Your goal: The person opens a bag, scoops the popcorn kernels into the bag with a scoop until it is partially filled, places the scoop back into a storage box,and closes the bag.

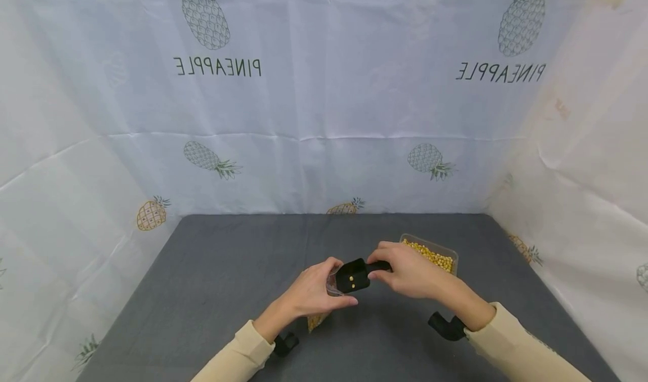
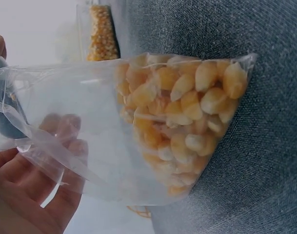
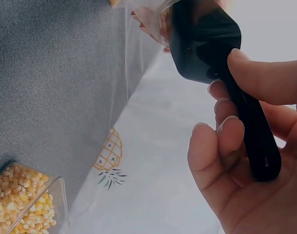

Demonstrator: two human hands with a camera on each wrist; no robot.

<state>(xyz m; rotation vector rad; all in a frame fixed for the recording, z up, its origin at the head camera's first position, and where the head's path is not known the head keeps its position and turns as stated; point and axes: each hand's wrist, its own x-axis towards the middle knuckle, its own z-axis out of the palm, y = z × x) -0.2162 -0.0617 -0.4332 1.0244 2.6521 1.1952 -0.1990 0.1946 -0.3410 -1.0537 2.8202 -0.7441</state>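
My left hand (image 1: pixel 314 288) holds a clear plastic bag (image 2: pixel 102 107) around its top, with the fingers curved behind the film. Yellow corn kernels (image 2: pixel 187 107) fill the bag's lower part, which hangs down by the grey tabletop. In my right hand (image 1: pixel 405 266) is a small black scoop (image 1: pixel 352 276), gripped by its handle (image 3: pixel 258 136) between thumb and fingers. The scoop's front edge is at the bag's mouth, tilted toward it. A couple of kernels (image 1: pixel 351 279) show inside the scoop in the head view.
A clear plastic tub (image 1: pixel 454 254) of corn kernels stands behind my right hand, partly hidden by it. The grey tabletop (image 1: pixel 228 269) meets white pineapple-print cloth (image 1: pixel 314 100) at the back and sides. Black wrist mounts (image 1: pixel 448 327) sit under both forearms.
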